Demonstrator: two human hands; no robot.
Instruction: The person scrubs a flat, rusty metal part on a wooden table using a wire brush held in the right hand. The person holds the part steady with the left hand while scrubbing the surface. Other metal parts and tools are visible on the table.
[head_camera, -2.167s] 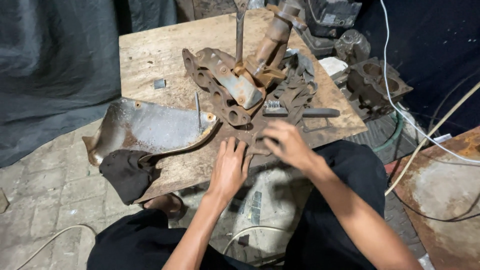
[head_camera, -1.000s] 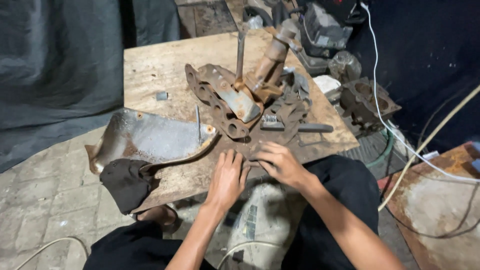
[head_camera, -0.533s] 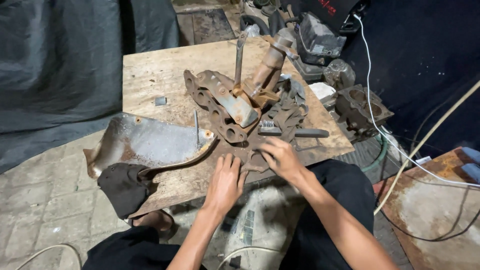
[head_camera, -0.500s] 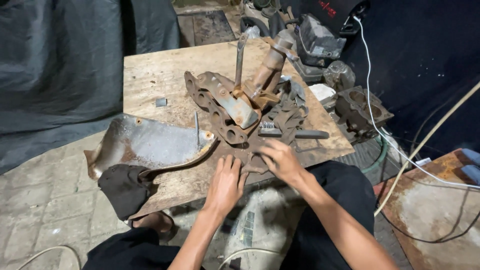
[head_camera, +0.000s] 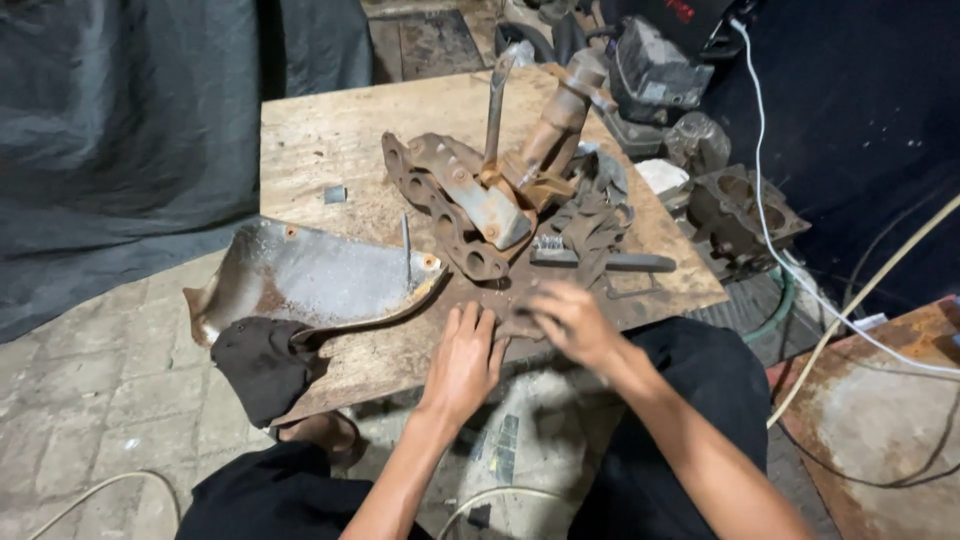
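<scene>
At board edge (head_camera: 380, 370), left hand (head_camera: 462, 362), gasket (head_camera: 515, 318)

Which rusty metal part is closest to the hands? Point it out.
The flat rusty gasket at the board's near edge, under both hands. The ported manifold and the curved heat shield lie farther off.
</scene>
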